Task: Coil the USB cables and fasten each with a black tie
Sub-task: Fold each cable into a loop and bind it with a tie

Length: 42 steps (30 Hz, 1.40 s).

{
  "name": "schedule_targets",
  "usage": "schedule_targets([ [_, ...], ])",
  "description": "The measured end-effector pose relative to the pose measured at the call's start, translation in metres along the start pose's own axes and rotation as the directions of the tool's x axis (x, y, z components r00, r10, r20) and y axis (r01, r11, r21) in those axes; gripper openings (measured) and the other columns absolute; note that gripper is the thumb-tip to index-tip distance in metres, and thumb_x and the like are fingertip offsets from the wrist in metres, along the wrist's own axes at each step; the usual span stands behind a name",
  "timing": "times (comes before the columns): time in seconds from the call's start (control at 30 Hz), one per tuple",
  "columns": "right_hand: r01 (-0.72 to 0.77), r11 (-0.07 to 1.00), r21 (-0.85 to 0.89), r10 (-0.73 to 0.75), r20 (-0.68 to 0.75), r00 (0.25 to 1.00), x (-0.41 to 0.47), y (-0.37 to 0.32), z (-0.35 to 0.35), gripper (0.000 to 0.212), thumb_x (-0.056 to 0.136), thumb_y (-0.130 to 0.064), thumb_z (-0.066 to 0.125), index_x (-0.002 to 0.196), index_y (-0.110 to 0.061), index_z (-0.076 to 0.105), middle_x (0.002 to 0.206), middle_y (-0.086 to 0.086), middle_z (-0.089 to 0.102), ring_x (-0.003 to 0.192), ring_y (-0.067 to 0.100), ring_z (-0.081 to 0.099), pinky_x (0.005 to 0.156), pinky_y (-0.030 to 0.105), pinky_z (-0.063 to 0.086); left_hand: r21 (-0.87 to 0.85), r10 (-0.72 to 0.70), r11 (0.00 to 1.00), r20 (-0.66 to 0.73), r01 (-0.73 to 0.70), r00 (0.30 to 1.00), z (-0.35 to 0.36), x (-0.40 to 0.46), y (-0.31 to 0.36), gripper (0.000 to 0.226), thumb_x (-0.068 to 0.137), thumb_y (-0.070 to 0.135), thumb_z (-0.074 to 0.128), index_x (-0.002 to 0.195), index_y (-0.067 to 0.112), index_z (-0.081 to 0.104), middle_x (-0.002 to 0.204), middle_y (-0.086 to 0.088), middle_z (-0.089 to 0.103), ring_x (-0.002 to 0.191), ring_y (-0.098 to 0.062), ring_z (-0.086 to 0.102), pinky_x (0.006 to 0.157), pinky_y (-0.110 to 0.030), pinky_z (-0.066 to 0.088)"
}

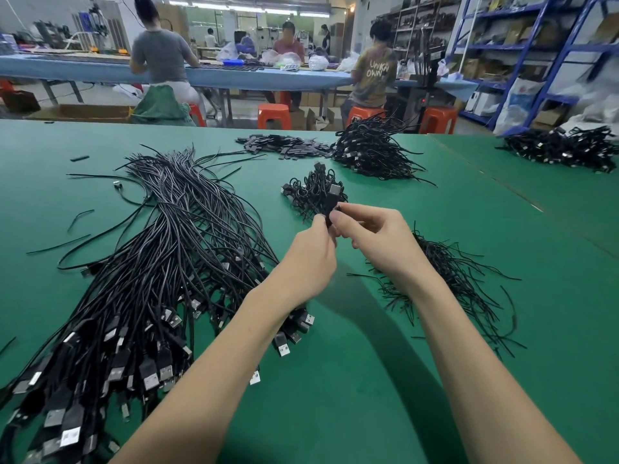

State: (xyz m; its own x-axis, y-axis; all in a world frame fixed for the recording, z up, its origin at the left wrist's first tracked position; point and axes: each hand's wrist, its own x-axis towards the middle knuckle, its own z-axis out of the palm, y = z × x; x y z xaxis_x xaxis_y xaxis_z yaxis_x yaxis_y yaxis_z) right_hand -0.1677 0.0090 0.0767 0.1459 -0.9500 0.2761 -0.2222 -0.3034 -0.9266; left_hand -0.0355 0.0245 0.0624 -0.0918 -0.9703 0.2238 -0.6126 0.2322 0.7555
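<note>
Fastening step, judging by the grip: left hand (310, 259) and right hand (375, 239) both pinching a small coiled black USB cable (330, 204) above the green tabletop (335, 380). Next: cinching tight, then setting down on the pile of tied black coils (313, 192).

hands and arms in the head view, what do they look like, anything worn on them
Both forearms are bare as far as the frame shows: no sleeves, gloves, watch or bands. The left hand and right hand show no rings; the visible nails look short and unpainted.
</note>
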Motion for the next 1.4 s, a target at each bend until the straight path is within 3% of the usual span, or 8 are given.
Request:
schedule_targets([
  [0.13, -0.001, 1.000, 0.003, 0.001, -0.027, 1.000, 0.001, 0.002, -0.004, 0.007, 0.088, -0.024, 0.078, 0.093, -0.021, 0.081, 0.072, -0.002, 0.073, 0.059, 0.010, 0.058, 0.061, 0.023, 0.048, 0.136, 0.055, 0.988, 0.122, -0.071, 0.991, 0.003, -0.003, 0.000, 0.024, 0.105, 0.008, 0.032, 0.124, 0.000, 0.045, 0.103, -0.020, 0.062, 0.089, -0.039, 0.059, 0.068, -0.035, 0.037],
  [0.3, -0.061, 0.998, 0.023, 0.064, -0.154, 0.986, 0.004, 0.013, -0.008, 0.015, 0.086, -0.023, 0.080, 0.079, -0.010, 0.080, 0.072, 0.018, 0.072, 0.049, 0.012, 0.055, 0.062, 0.032, 0.049, -0.097, 0.092, 0.992, 0.095, -0.083, 0.991, 0.010, -0.005, -0.002, 0.017, 0.107, 0.022, 0.034, 0.118, 0.009, 0.038, 0.086, -0.007, 0.058, 0.071, -0.021, 0.052, 0.062, -0.038, 0.037],
  [0.53, -0.186, 0.956, 0.227, 0.220, -0.135, 0.966, 0.007, 0.019, -0.014, 0.020, 0.091, -0.029, 0.076, 0.096, -0.010, 0.074, 0.078, 0.001, 0.076, 0.059, 0.016, 0.069, 0.060, 0.025, 0.057, -0.390, -0.047, 0.919, 0.042, 0.060, 0.998, 0.012, 0.001, -0.013, 0.010, 0.108, 0.021, 0.033, 0.098, 0.022, 0.035, 0.086, 0.001, 0.056, 0.067, -0.006, 0.050, 0.064, -0.028, 0.044],
  [0.6, -0.200, 0.956, -0.214, 0.176, -0.125, 0.976, 0.008, 0.026, -0.026, 0.013, 0.091, -0.036, 0.073, 0.092, -0.024, 0.075, 0.086, -0.007, 0.077, 0.069, 0.011, 0.071, 0.066, 0.026, 0.056, -0.580, -0.128, 0.803, 0.058, 0.138, 0.990, 0.008, 0.004, -0.014, 0.013, 0.108, 0.015, 0.033, 0.095, 0.019, 0.036, 0.083, 0.000, 0.053, 0.061, -0.006, 0.044, 0.053, -0.019, 0.037],
  [0.67, -0.184, 0.675, -0.715, 0.186, -0.076, 0.979, 0.005, 0.032, -0.036, 0.006, 0.086, -0.039, 0.074, 0.084, -0.034, 0.076, 0.089, -0.012, 0.075, 0.083, 0.011, 0.069, 0.074, 0.026, 0.051, -0.778, -0.192, 0.599, 0.088, 0.188, 0.977, 0.004, 0.006, -0.013, 0.014, 0.107, 0.008, 0.032, 0.095, 0.014, 0.036, 0.078, -0.003, 0.049, 0.056, -0.008, 0.039, 0.046, -0.018, 0.030],
  [0.9, -0.197, 0.365, -0.910, 0.317, -0.078, 0.945, 0.001, 0.043, -0.026, 0.014, 0.089, -0.035, 0.068, 0.100, -0.029, 0.074, 0.105, 0.000, 0.073, 0.098, 0.028, 0.067, 0.080, 0.033, 0.052, -0.941, -0.222, 0.225, 0.205, 0.254, 0.953, -0.002, 0.007, -0.013, 0.015, 0.107, 0.004, 0.031, 0.094, 0.011, 0.034, 0.075, -0.006, 0.048, 0.055, -0.011, 0.037, 0.046, -0.021, 0.032],
  [1.1, -0.117, 0.912, -0.393, 0.119, -0.019, 0.993, 0.003, 0.020, -0.025, 0.013, 0.100, -0.030, 0.061, 0.092, -0.024, 0.068, 0.087, -0.006, 0.071, 0.083, 0.020, 0.068, 0.080, 0.033, 0.054, -0.933, -0.258, 0.279, 0.153, 0.226, 0.954, 0.003, 0.009, -0.016, 0.012, 0.107, 0.005, 0.035, 0.096, 0.011, 0.036, 0.073, -0.006, 0.050, 0.054, -0.012, 0.039, 0.048, -0.022, 0.036],
  [1.4, -0.012, 0.973, -0.229, -0.023, -0.148, 0.989, -0.001, -0.004, 0.006, 0.007, 0.086, -0.018, 0.076, 0.079, -0.021, 0.076, 0.067, -0.005, 0.074, 0.058, 0.008, 0.067, 0.071, 0.032, 0.060, -0.741, -0.180, 0.663, -0.015, 0.110, 0.984, 0.013, 0.006, -0.016, 0.009, 0.105, 0.011, 0.043, 0.096, 0.012, 0.046, 0.065, 0.006, 0.055, 0.053, -0.004, 0.045, 0.046, -0.016, 0.036],
])
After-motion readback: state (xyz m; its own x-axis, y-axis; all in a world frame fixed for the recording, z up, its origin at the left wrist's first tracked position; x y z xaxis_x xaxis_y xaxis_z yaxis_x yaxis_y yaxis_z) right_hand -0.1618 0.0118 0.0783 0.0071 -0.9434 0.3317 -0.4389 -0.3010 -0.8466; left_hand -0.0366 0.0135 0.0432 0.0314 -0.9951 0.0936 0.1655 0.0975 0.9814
